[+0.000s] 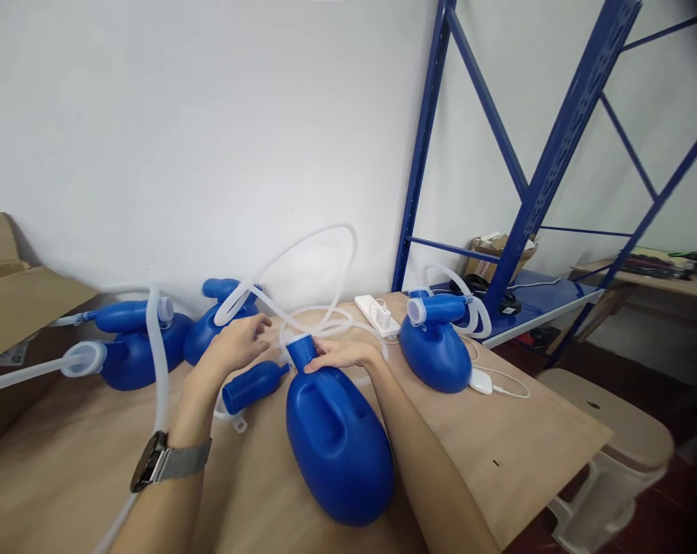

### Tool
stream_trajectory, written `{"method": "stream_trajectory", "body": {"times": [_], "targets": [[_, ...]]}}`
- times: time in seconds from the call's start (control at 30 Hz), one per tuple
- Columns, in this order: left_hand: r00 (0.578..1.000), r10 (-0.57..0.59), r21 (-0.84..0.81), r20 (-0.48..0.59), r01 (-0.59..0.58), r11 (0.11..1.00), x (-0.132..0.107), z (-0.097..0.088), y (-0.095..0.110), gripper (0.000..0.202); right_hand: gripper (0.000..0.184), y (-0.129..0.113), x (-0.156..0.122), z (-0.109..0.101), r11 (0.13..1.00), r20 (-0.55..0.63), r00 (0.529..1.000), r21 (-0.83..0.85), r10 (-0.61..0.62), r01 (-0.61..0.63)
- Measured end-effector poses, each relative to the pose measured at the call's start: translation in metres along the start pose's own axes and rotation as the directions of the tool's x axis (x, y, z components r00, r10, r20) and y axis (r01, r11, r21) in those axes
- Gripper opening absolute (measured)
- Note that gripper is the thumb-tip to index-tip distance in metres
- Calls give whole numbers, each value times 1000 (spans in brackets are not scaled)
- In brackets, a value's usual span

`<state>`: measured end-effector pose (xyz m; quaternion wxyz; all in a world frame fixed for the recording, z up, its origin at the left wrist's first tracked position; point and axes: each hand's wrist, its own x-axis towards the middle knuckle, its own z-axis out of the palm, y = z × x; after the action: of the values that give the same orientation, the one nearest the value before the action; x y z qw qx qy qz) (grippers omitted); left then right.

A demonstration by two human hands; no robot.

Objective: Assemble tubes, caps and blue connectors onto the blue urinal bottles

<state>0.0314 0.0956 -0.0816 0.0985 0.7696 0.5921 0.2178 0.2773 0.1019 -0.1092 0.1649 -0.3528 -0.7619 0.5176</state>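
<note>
One blue plastic bottle (335,450) lies under the right hand (344,355).

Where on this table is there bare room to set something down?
The widest bare plywood lies between the right forearm and the table's front-right edge. A second patch lies left of the left hand. The middle and back are crowded with blue plastic bottles, clear tubing and a white power strip.
</note>
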Motion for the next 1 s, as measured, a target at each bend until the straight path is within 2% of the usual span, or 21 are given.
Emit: {"method": "stream_trajectory", "body": {"times": [0.03,0.1,0.2,0.37,0.5,0.63,0.8,1.0], "targets": [[997,48,-43,62,-45,998,-3,-2,5,29,36,-2,0,0,998,-20,999,-52,26,-27],[976,156,-183,154,-127,975,-7,-2,15,34,38,-6,0,-1,984,-66,995,-156,73,-82],[961,234,-287,144,-186,940,-8,2,25,39,48,-15,0,4,948,-142,983,-280,116,-153],[977,196,-215,89,-173,961,-4,7,25,29,76,-37,1,35,849,-321,934,-440,156,-293],[988,129,-197,90,-110,974,-5,4,23,23,61,-53,0,61,722,-420,899,-584,124,-372],[990,79,-211,115,-53,976,-9,1,24,18,53,-59,-2,67,694,-396,916,-641,67,-328],[987,76,-328,145,-24,944,-11,2,24,30,49,-48,1,47,700,-280,960,-682,19,-212],[972,97,-524,215,31,851,-10,12,25,47,56,-27,9,30,697,-256,963,-706,-86,-126]]}}
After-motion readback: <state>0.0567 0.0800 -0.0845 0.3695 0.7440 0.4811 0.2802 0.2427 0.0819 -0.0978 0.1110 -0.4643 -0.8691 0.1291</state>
